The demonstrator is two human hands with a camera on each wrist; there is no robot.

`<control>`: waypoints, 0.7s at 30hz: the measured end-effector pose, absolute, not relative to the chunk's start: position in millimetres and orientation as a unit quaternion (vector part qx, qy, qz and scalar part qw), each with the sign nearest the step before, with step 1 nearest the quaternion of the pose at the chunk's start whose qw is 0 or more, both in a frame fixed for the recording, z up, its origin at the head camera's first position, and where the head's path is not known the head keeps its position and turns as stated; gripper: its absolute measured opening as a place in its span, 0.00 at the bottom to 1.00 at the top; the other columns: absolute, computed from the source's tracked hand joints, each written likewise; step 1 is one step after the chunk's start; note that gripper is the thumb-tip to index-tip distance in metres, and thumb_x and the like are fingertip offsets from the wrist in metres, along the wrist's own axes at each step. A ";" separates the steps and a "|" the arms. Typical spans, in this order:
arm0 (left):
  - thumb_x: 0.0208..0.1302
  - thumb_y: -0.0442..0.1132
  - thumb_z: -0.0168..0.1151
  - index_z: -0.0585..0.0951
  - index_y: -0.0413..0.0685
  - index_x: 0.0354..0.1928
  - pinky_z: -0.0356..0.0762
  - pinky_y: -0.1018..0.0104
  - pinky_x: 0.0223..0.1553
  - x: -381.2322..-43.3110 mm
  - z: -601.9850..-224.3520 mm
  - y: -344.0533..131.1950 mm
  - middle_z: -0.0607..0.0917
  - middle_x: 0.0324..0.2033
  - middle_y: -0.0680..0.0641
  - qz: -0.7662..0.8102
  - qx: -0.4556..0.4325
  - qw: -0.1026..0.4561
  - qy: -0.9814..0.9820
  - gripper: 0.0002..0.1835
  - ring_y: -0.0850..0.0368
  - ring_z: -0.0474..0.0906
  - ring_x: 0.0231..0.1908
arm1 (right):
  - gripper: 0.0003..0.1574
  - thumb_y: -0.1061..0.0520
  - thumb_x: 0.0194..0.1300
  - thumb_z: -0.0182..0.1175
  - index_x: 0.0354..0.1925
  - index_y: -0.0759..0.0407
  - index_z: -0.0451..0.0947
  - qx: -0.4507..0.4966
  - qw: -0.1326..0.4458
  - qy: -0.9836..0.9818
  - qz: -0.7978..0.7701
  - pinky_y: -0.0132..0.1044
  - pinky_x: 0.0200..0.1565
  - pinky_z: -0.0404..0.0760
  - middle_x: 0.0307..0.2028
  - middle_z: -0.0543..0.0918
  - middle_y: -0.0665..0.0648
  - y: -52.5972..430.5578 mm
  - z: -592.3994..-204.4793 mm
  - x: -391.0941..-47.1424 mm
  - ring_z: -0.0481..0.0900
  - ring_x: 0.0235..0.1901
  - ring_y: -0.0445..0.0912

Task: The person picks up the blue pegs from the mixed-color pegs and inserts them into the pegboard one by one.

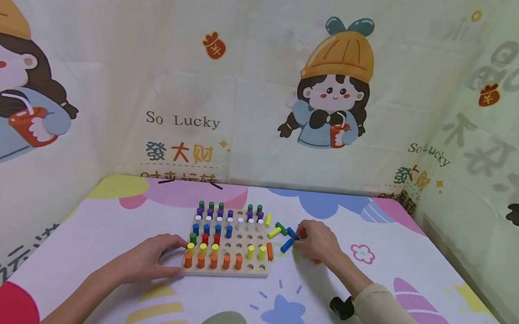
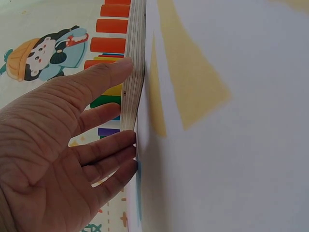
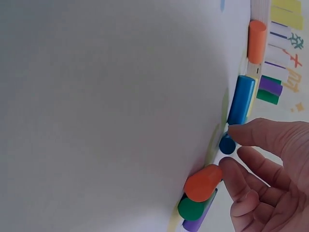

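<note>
A wooden pegboard [image 1: 225, 272] with rows of coloured pegs lies on the table. My left hand [image 1: 151, 261] holds its near left corner, thumb against the front edge and fingers at the left side. In the left wrist view the thumb [image 2: 118, 71] rests on the layered edge. Right of the board, my right hand [image 1: 320, 239] pinches a blue peg [image 3: 227, 144] between thumb and index finger, low at the table. A second blue peg [image 1: 287, 245] lies beside it. An orange peg [image 3: 203, 183] and a green peg [image 3: 191, 208] are near the curled fingers.
Loose yellow [image 1: 274, 232] and green [image 1: 282, 228] pegs lie between board and right hand. An orange peg [image 1: 270, 251] lies along the board's right edge. A small black object [image 1: 342, 307] is by the right wrist. Printed cloth walls [image 1: 256, 94] enclose the table.
</note>
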State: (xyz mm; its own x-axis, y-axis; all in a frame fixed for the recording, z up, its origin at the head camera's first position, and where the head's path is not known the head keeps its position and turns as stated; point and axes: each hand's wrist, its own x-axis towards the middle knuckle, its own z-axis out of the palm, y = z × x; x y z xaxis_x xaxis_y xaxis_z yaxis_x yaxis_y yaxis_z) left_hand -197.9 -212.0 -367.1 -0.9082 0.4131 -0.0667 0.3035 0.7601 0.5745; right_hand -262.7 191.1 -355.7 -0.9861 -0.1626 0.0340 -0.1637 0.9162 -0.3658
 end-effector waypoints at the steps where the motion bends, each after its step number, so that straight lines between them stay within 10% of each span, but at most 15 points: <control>1: 0.55 0.54 0.78 0.80 0.48 0.59 0.73 0.37 0.63 -197.9 -367.1 -211.8 0.82 0.58 0.46 0.289 0.191 0.095 0.933 0.33 0.43 0.76 0.60 | 0.12 0.58 0.57 0.75 0.36 0.58 0.82 0.084 0.002 -0.979 0.186 0.39 0.36 0.77 0.31 0.81 0.52 191.4 -356.1 -263.1 0.74 0.31 0.45; 21: 0.53 0.54 0.79 0.81 0.49 0.59 0.72 0.38 0.65 -197.6 -367.2 -209.5 0.82 0.58 0.48 0.293 0.166 0.099 0.936 0.33 0.44 0.76 0.61 | 0.10 0.60 0.59 0.72 0.39 0.58 0.81 0.088 0.019 -0.977 0.191 0.40 0.34 0.79 0.32 0.83 0.52 194.4 -363.2 -266.4 0.76 0.30 0.45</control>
